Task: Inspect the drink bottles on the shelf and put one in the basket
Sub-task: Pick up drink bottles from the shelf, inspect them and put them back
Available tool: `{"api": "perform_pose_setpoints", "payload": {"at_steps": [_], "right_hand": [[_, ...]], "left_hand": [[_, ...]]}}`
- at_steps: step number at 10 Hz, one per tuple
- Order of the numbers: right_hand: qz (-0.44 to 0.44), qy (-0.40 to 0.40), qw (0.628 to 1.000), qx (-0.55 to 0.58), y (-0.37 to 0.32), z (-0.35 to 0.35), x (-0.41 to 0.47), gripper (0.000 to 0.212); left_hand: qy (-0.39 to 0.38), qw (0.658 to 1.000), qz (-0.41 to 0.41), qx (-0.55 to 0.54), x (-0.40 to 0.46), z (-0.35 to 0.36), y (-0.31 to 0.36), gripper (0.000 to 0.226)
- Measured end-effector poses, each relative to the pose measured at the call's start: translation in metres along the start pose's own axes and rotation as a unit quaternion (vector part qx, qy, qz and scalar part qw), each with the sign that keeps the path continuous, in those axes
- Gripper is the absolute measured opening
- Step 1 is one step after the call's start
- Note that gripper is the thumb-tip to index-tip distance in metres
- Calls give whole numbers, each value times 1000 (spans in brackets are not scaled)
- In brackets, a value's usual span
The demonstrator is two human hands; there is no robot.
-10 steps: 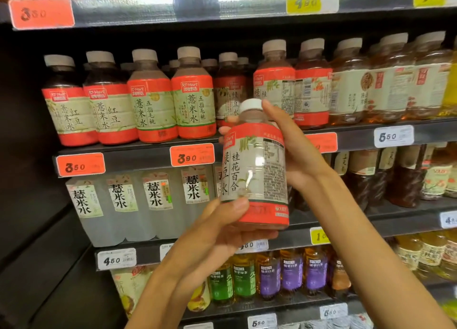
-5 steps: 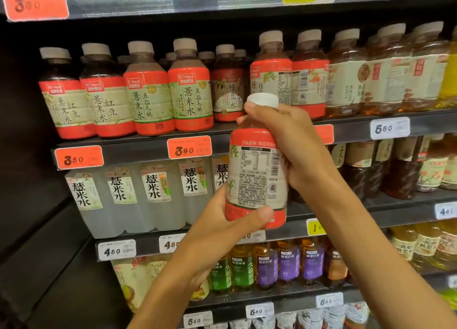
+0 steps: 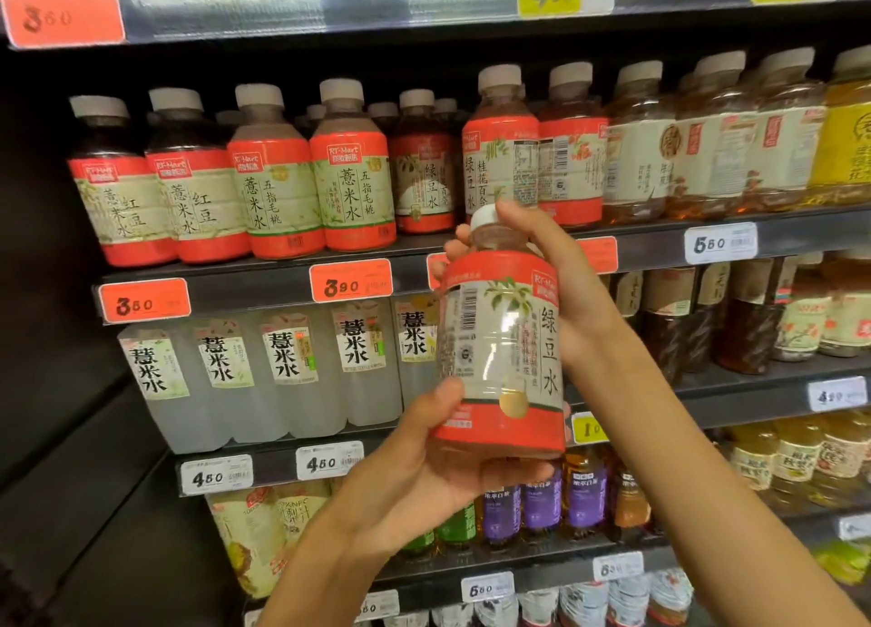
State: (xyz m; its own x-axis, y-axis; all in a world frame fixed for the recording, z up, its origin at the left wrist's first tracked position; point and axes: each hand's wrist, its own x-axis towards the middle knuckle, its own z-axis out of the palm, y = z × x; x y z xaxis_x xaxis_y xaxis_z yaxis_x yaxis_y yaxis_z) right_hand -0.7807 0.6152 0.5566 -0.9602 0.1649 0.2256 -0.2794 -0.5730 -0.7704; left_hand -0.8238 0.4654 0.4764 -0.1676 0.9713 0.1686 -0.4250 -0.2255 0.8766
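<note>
Head view takes in the dark metal shelf unit, whose rows of red-labelled bottles stand close behind what I hold, with orange price tags reading 3.90 and 3.50. My left hand cups the base and my right hand grips the neck of the clear plastic drink bottle, white-capped, labelled 绿豆水 and RT-Mart, upright in front of the shelf edge.

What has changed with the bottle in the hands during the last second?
The bottle was turned about its upright axis: first the front text faced the camera, then the barcode panel, now the barcode sits left and the large characters right. Both hands kept hold, left hand under the base, right hand round the neck. The shelf bottles stayed put.
</note>
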Motion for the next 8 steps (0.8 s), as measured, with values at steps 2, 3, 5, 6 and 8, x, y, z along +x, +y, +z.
{"api": "perform_pose_setpoints", "payload": {"at_steps": [2,3,5,6,8], "right_hand": [[-60,62,985,-149,-5,4,-7,23],[-40,72,978,-193,-5,5,-8,20],[60,28,981,-180,-4,6,-10,42],[94,-9,991,-95,1,7,-10,35],[90,7,995,-32,12,7,-5,33]], "left_hand": [[143,983,-10,113,-8,-6,7,100],[149,983,-27,105,-9,1,2,101],[28,997,-12,-71,-13,27,4,67],[40,981,-22,-187,-18,43,10,104],[-28,939,-23,-341,-22,57,23,90]]}}
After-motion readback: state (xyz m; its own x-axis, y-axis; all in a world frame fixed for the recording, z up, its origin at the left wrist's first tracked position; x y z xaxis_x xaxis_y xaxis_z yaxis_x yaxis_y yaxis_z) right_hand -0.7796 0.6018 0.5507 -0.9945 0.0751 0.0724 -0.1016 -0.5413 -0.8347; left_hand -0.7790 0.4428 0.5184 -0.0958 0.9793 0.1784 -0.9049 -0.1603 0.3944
